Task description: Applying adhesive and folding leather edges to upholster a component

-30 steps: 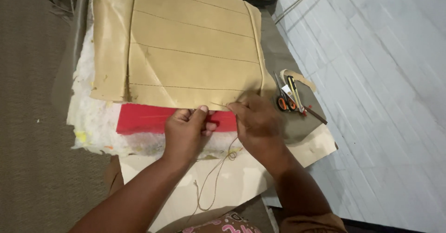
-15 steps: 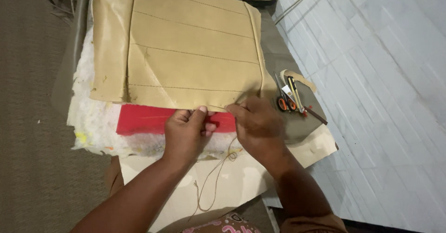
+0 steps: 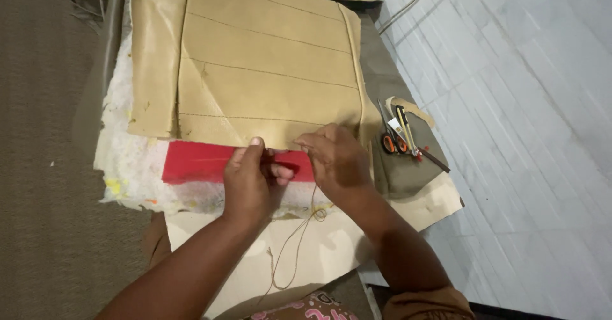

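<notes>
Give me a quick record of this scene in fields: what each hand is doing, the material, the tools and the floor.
left hand: pinching the near edge of the tan stitched panel, over the red strip
right hand: gripping the same edge, beside the left hand
thread: thin, brownish, trailing loosely from under the hands toward the person
padding: white foam under the panel
tools: orange-handled scissors on grey cloth, right of the hands
floor: pale tiles on the right, grey-brown carpet on the left

Grey carpet (image 3: 44,186) left, pale tiled floor (image 3: 529,103) right, daylight
</notes>
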